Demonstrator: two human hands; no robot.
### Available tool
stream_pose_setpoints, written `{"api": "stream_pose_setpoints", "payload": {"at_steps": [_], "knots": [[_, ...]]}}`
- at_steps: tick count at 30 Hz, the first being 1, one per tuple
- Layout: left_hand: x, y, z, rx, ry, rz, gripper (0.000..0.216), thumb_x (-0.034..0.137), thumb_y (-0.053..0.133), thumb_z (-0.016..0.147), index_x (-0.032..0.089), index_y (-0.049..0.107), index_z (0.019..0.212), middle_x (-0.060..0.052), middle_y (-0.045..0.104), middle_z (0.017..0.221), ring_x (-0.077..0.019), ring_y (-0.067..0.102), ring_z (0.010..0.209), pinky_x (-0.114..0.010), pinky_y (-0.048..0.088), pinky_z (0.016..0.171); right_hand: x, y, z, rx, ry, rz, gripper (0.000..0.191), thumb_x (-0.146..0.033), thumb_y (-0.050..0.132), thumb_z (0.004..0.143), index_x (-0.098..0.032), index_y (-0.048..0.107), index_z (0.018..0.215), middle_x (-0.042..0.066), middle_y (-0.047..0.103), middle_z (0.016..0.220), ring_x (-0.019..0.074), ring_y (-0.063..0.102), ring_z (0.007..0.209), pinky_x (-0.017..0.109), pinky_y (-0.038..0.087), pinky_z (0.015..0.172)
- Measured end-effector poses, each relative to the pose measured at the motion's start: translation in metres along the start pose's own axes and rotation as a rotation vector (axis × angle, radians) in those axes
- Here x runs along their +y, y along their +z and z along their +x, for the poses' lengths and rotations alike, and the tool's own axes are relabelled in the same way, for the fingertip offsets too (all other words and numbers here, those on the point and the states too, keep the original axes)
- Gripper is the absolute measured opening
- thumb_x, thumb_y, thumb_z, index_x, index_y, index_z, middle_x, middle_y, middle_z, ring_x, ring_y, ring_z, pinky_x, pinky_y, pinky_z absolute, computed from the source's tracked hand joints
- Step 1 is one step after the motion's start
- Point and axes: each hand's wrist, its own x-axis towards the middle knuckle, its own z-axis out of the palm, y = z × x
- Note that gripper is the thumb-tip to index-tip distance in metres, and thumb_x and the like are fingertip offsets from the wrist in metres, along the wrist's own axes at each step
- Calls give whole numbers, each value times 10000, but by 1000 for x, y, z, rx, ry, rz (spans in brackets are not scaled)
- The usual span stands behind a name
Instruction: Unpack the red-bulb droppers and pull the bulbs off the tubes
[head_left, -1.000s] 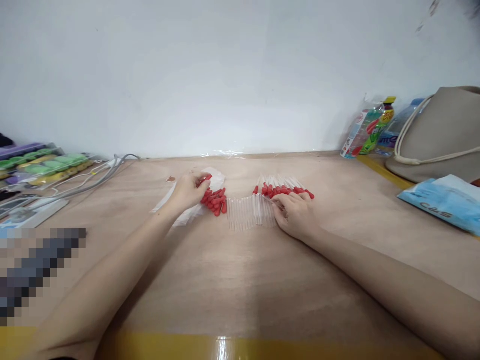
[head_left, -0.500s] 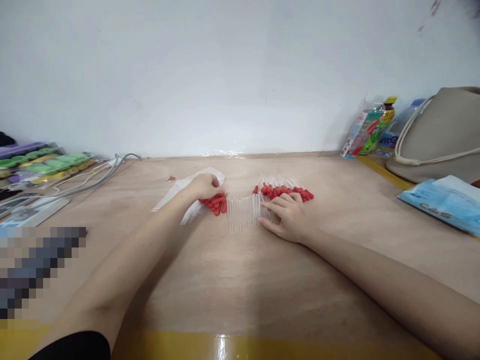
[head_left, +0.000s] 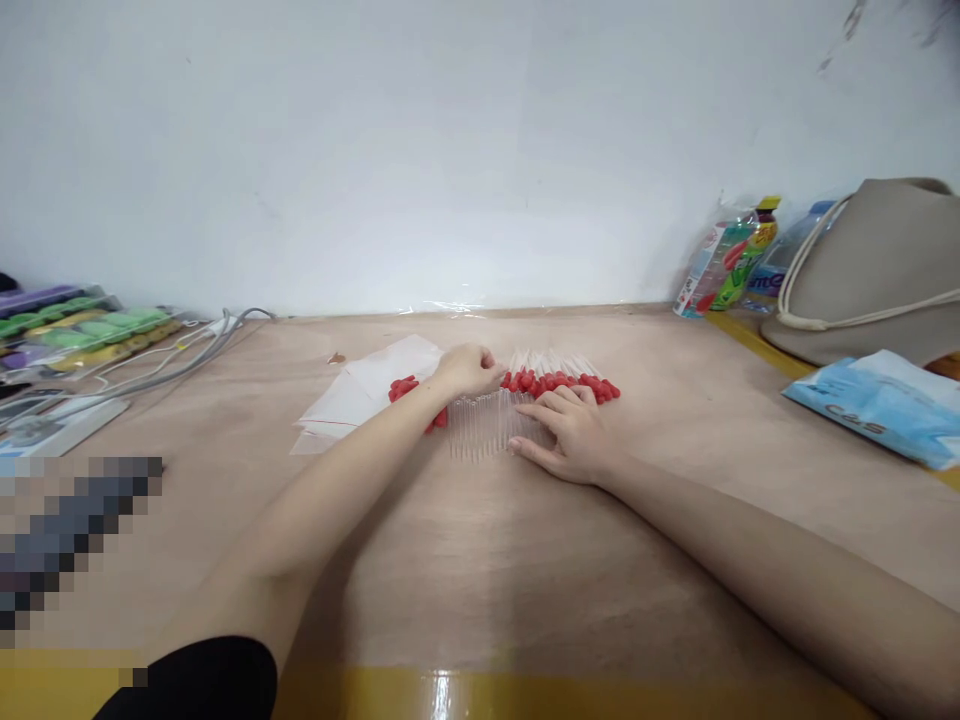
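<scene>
A row of slim clear dropper tubes [head_left: 480, 425] lies side by side in the middle of the table. My right hand [head_left: 570, 435] rests over the row's right end, fingers stretched and thumb apart. Above the row, my left hand [head_left: 472, 370] is closed in a pinch, its fingertips close to the red bulbs; whatever is between them is hidden. Droppers fitted with red rubber bulbs [head_left: 559, 382] lie fanned behind my right hand, tips toward the wall. Loose red rubber bulbs [head_left: 403, 388] form a pile at left, partly covered by my left forearm.
Thin white plastic bags [head_left: 360, 395] lie left of the bulbs. Cables [head_left: 225, 335] and packed green and yellow items [head_left: 112, 330] sit at far left. Bottles [head_left: 724, 260], a beige bag [head_left: 877, 270] and a blue tissue pack [head_left: 877, 410] stand or lie at right.
My left hand has moved right, from the loose red bulbs to above the tube row beside the fitted droppers. My right hand stays over the row's right end.
</scene>
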Motion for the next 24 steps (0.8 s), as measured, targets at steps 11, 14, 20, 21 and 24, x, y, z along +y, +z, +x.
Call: {"api": "stream_pose_setpoints", "payload": {"at_steps": [11,14,20,21,24], "knots": [[24,3,0,-176,-104,-148,399,536,570,700,145,642,665,-20,584,583,-139,508,530,-248,360,516,1,2,1,85,54,-11,323,-469,494,824,-202,667,878,46,643,795,186,527,792,373,285,771],[21,5,0,-157,-99,-164,412,536,532,733,143,649,693,-23,598,619,-137,516,557,-246,359,523,1,3,0,79,59,-11,319,-468,497,821,-204,666,881,45,644,804,186,523,796,375,281,778],[18,2,-4,-190,-92,-155,547,692,603,547,170,637,707,-13,614,663,-158,533,614,-247,354,531,2,5,0,80,61,-3,311,-467,510,812,-203,666,866,44,647,793,187,516,784,376,282,772],[19,2,-5,-198,-85,-151,553,695,621,514,176,634,703,-9,616,665,-157,534,617,-244,350,528,2,5,0,82,59,-1,308,-463,511,812,-202,665,866,46,649,795,187,516,784,375,284,770],[22,4,-6,-201,-58,-106,494,649,659,497,184,623,657,3,607,635,-150,527,609,-238,338,515,3,4,0,84,50,2,306,-463,516,809,-203,665,870,45,653,802,186,517,783,373,286,772]]}}
